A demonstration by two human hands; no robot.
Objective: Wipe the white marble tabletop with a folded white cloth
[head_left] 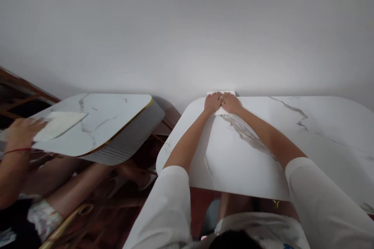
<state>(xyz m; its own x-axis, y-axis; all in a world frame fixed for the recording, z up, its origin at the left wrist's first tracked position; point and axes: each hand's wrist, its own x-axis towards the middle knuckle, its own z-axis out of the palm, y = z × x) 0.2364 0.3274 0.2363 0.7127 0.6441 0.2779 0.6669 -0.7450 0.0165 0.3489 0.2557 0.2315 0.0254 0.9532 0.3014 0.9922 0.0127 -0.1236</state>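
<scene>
A thin white sheet with a wavy near edge (223,112), paper or cloth I cannot tell, lies on the white marble-patterned tabletop (248,175) at its far edge. Part of it reaches past that edge toward the wall. My left hand (213,102) presses flat on the sheet, fingers stretched forward. Beside it, almost touching, my right hand (231,103) lies flat on the same sheet with its fingers forward. Both arms are extended across the table. The middle of the sheet is hidden under my hands.
Behind the table rises a plain grey-white wall (187,39). A second marble-patterned table (102,118) with a gold trim stands to the left. There another person's hand (25,130) is on a white sheet (62,123). Dark wooden shelving (26,97) stands at far left.
</scene>
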